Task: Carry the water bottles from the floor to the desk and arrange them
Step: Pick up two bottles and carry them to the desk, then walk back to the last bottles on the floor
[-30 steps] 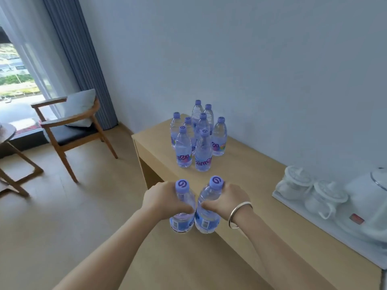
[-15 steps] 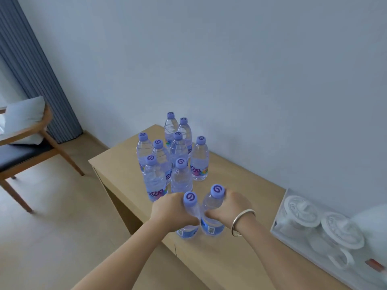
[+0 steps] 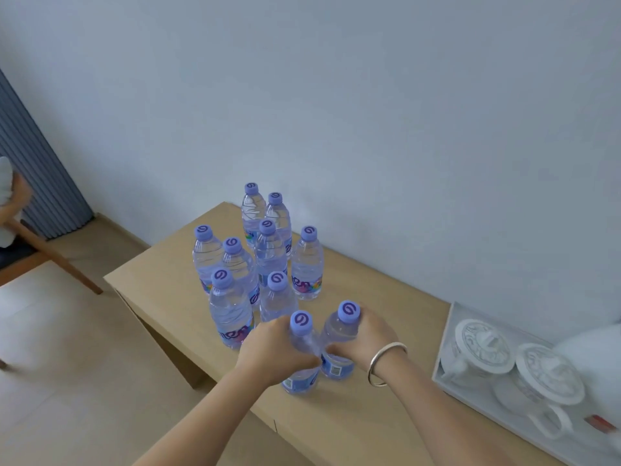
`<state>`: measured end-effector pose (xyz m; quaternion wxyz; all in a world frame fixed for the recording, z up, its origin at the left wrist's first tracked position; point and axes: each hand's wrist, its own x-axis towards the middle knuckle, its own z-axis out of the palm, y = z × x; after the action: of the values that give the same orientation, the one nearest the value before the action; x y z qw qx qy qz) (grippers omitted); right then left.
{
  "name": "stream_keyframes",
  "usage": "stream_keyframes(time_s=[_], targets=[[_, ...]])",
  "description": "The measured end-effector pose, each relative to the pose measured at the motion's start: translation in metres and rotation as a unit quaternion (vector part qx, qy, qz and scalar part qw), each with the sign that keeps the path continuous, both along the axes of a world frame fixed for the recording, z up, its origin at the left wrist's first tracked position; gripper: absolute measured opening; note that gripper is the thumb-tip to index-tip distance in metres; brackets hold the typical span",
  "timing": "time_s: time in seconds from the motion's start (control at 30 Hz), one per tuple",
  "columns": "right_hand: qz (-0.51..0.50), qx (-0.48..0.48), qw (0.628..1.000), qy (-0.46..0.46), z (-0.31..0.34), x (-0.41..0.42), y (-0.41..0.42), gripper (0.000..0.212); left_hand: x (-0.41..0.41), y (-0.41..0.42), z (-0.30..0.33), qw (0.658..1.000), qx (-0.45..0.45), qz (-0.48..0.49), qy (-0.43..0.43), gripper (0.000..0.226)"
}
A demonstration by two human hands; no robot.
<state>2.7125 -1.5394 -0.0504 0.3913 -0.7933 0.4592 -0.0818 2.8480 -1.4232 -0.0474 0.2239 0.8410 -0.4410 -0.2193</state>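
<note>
Two water bottles were held upright, side by side and touching, low over wooden desk (image 3: 353, 428) near front edge. Left bottle (image 3: 301, 358) was grasped by left hand (image 3: 274, 346), fingers wrapped round body. Right bottle (image 3: 339, 344) was grasped by right hand (image 3: 364, 336), silver bangle (image 3: 384, 363) worn on wrist. Whether bases touched desk could not be told. Cluster of eight bottles (image 3: 268, 257) was stood just behind, purple caps up. White tray (image 3: 443, 351) with lidded cups was seen at right.
</note>
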Motion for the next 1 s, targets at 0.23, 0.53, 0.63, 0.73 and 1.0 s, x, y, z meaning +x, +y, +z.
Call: stream_keyframes(time_s=[0.23, 0.53, 0.63, 0.73, 1.0], targets=[[-0.084, 0.032, 0.996, -0.027, 0.006, -0.01, 0.041, 0.085, 0.004, 0.013, -0.002, 0.999, -0.006, -0.036, 0.029, 0.056], [-0.195, 0.07, 0.977, 0.051, -0.018, -0.07, 0.153, 0.073, -0.018, 0.072, -0.04, 0.979, 0.115, -0.159, -0.05, 0.045], [-0.249, 0.078, 0.964, 0.058, -0.021, -0.1, 0.187, 0.065, -0.051, 0.077, -0.041, 0.963, 0.114, -0.24, -0.043, 0.043], [-0.319, 0.07, 0.943, 0.065, -0.019, -0.139, 0.219, 0.061, -0.093, 0.077, -0.034, 0.943, 0.092, -0.315, -0.055, 0.047], [-0.524, 0.061, 0.849, 0.034, 0.003, -0.269, 0.304, 0.051, -0.23, 0.101, -0.013, 0.857, 0.032, -0.507, -0.088, 0.052]])
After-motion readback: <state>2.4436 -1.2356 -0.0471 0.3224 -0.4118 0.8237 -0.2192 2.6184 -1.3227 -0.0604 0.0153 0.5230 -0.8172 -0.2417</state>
